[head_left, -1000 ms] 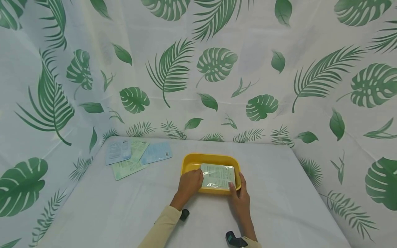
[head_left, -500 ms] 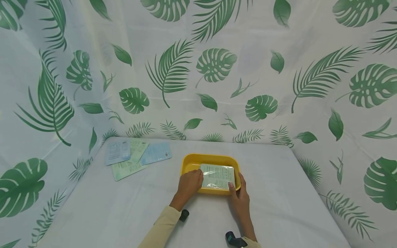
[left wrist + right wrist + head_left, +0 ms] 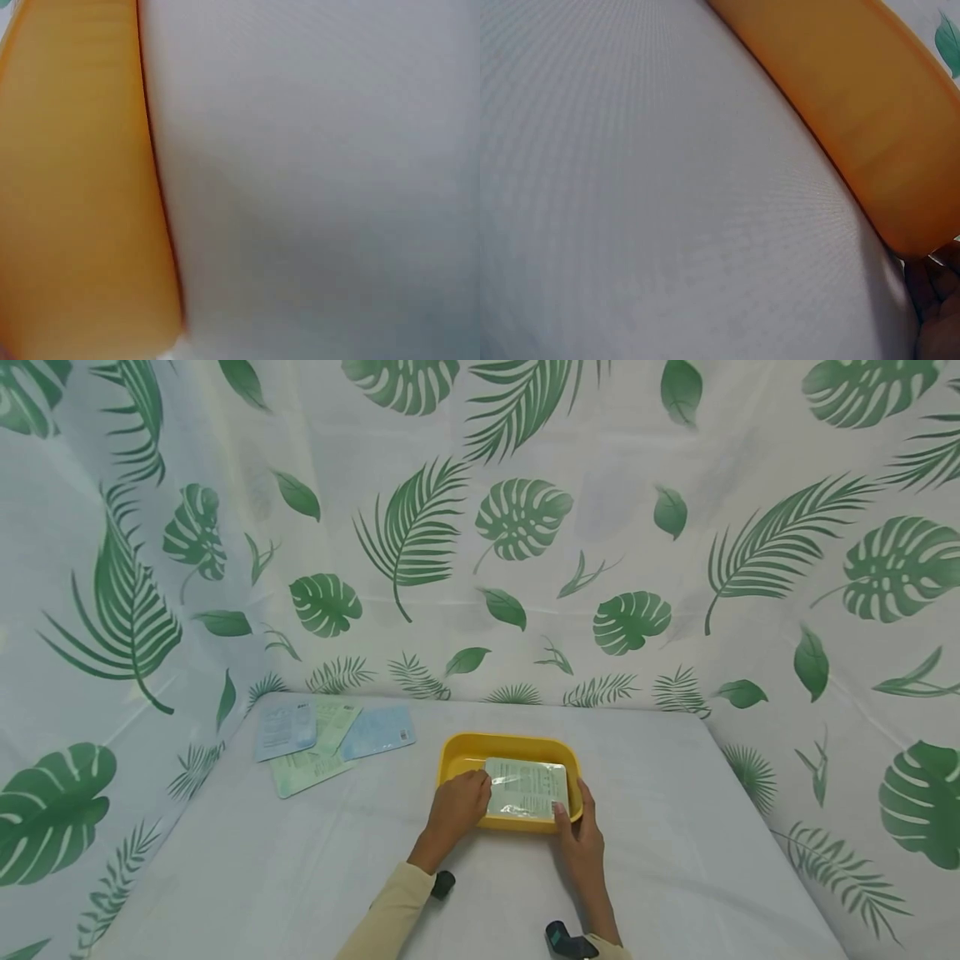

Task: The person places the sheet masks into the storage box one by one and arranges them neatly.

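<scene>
1. Across the last second hardly anything has changed: both hands keep their places at the yellow tray, and the tray has not visibly shifted. The work in hand appears paused in a steady hold.
2. The tray sits on the white-covered counter; inside it, toward the right, lies a pale-green printed packet. The tray's left part shows bare yellow floor.
3. The left hand covers the near-left corner, fingers curled beside the packet's left edge; I cannot tell whether they grip packet or tray.
4. The right hand holds the near-right corner, thumb over the rim by the packet, fingers spread along the outer wall.
5. Far left on the counter, a grey-blue packet, a sky-blue packet and two green packets overlap.
</scene>
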`<state>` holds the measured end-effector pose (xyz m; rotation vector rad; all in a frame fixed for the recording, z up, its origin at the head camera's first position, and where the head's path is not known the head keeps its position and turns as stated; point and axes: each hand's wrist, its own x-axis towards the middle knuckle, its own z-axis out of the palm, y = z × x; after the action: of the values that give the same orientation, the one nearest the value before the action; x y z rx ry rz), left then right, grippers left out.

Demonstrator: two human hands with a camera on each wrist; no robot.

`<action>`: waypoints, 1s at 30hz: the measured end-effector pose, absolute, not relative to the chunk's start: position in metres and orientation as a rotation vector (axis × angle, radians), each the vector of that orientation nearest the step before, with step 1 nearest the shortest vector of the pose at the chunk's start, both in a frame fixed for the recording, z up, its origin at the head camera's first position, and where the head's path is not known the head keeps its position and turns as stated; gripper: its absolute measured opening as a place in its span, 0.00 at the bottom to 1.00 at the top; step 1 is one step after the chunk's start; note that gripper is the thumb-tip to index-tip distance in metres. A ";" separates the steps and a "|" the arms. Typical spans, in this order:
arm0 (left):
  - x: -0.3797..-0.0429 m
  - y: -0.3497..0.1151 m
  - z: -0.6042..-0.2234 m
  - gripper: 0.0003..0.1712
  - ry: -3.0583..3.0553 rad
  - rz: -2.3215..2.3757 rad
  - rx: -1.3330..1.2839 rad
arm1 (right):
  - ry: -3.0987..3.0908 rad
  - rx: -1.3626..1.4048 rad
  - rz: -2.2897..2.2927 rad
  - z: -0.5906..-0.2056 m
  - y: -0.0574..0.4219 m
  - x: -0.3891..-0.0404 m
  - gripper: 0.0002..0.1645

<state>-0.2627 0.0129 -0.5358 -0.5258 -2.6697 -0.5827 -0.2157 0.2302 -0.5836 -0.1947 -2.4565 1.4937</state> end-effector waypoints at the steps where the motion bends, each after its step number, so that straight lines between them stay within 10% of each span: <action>1: -0.262 0.011 -0.536 0.11 -2.638 -0.643 -0.538 | -2.453 -0.194 1.492 -0.584 0.230 -0.216 0.40; 30: -0.254 -0.194 -0.551 0.23 -2.757 -0.984 0.457 | -2.476 -0.205 1.506 -0.580 0.229 -0.216 0.41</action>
<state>-0.2543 -0.1942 -0.5515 0.4574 -2.7568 -0.9839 -0.2158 0.2295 -0.5804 -0.2054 -2.4760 1.5060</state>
